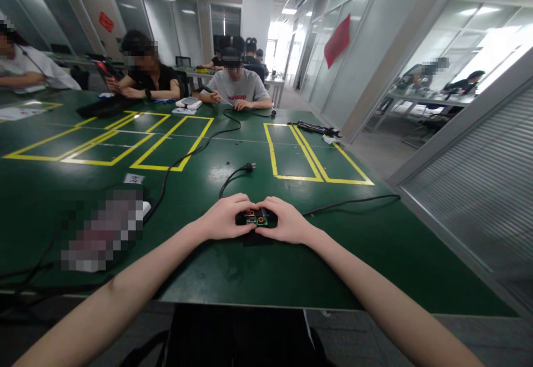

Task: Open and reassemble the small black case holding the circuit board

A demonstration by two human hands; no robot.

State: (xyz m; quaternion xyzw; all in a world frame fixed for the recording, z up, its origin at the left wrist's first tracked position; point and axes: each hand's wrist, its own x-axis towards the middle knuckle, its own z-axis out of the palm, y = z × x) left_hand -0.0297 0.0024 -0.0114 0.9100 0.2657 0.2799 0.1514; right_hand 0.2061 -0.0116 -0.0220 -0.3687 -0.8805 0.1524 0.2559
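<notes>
A small green circuit board [262, 221] with copper-coloured coils and other parts sits between my two hands, just above the table's near middle. My left hand [225, 217] grips its left side, thumb below and fingers above. From the right, my right hand [287, 220] holds the other side the same way. The fingertips of both hands nearly meet over the board and hide its edges. Under them shows a flat black piece [254, 239], partly covered. A black cord with a plug [249, 167] lies just beyond my left hand, and another black cord [353, 202] runs off to the right.
The green table [333, 278] carries yellow tape outlines [300, 178]. At left lies a blurred-out object [104, 231] beside a long black cable [166, 172]. Black tools [316, 129] lie at the far right edge. Several people sit across the table; one [237, 86] holds a tool.
</notes>
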